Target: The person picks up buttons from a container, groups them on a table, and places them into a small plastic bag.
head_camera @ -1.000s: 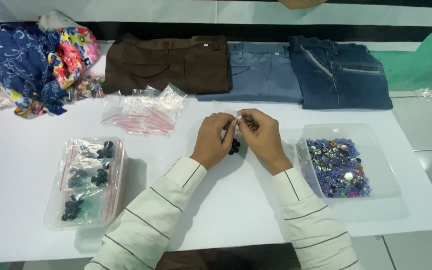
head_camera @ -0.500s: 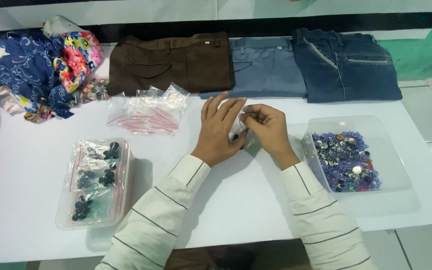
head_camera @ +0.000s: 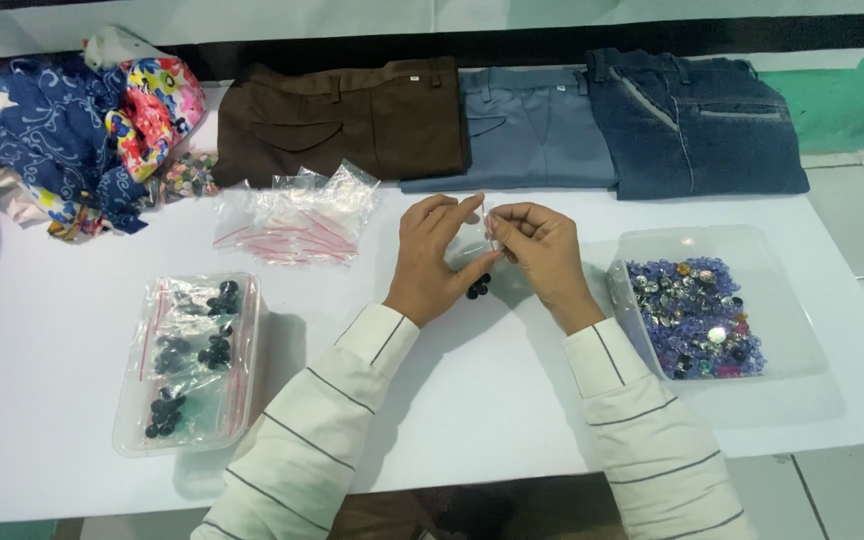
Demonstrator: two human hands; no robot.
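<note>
Both hands meet over the middle of the white table. My left hand and my right hand pinch the top of a small clear zip bag between their fingertips. A few dark buttons sit in the bottom of that bag, just below the hands. Striped white sleeves cover both forearms.
A clear tray at the left holds filled bags of dark buttons. A clear tub at the right holds mixed purple and silver buttons. A pile of empty zip bags lies behind; folded trousers and bundled fabric line the far edge.
The left hand spread its fingers over the small bag half a second ago, and now both hands pinch its top edge again. The camera view shifted slightly.
</note>
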